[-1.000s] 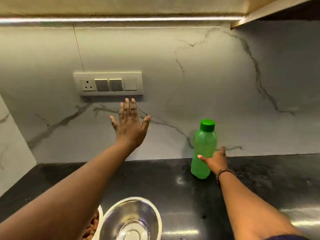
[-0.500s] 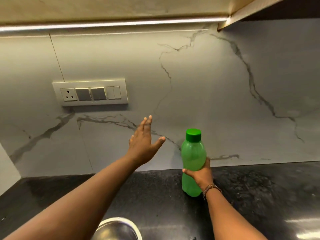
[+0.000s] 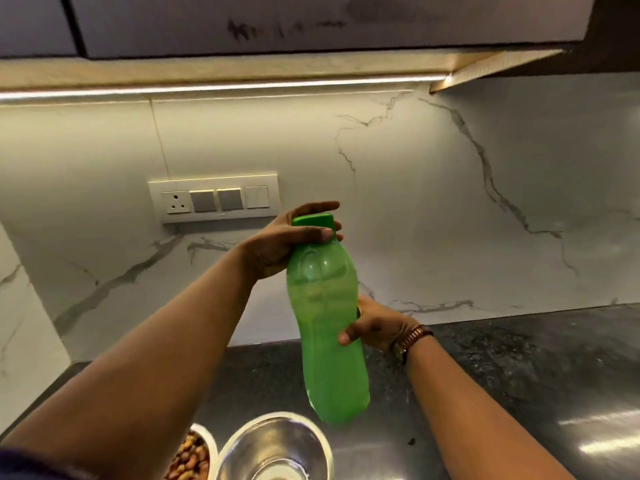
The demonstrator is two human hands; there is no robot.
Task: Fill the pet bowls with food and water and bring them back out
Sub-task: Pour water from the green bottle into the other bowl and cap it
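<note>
Since the earlier frame the green bottle [image 3: 327,323] has come up off the tabletop [image 3: 519,368] and the left hand [image 3: 287,242], which was open in the air, now sits on the cap [image 3: 313,220]. Right hand [image 3: 375,327] grip is clamped round the bottle's lower middle; left grip is closed over the cap, thumb across its front. Bottle's long axis runs near upright, top leaning slightly left, cap up and base down, base hanging just above the steel bowl [image 3: 277,448]. Kibble bowl [image 3: 194,455] sits beside it, already filled. Likely next: twist cap off, then tip toward the steel bowl; left hand is the nearer to the cap.
</note>
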